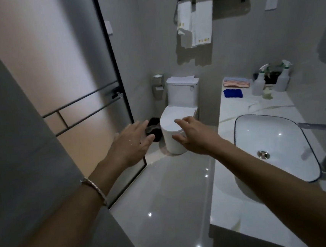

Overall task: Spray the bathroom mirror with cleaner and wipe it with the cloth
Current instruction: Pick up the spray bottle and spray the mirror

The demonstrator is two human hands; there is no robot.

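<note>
A spray bottle [258, 83] and a second bottle [283, 78] upright at the far end of the counter [256, 108], close to the back wall, with a small dark plant [271, 75] between them. Just beside them, toward the toilet [179, 117], a folded blue cloth [233, 93] flat on the counter, and a stack of pink and pale cloths [236, 82] right behind it. Mirror not clearly in view; probably on the wall above the sink [276, 148], past the right edge.

Left hand [132, 144] and right hand [193, 137] both stretched forward over the floor, fingers straight and spread, holding nothing, well apart from bottles and cloth.

Seemingly the very start, with nothing picked up yet. Best to step toward the far end of the counter, take one bottle round its neck with the right hand, a finger ready on the trigger, and lift the blue cloth with the left. Worth steering clear of the small pale jar [267, 94] in front of the bottles, easily knocked over in the reach.
</note>
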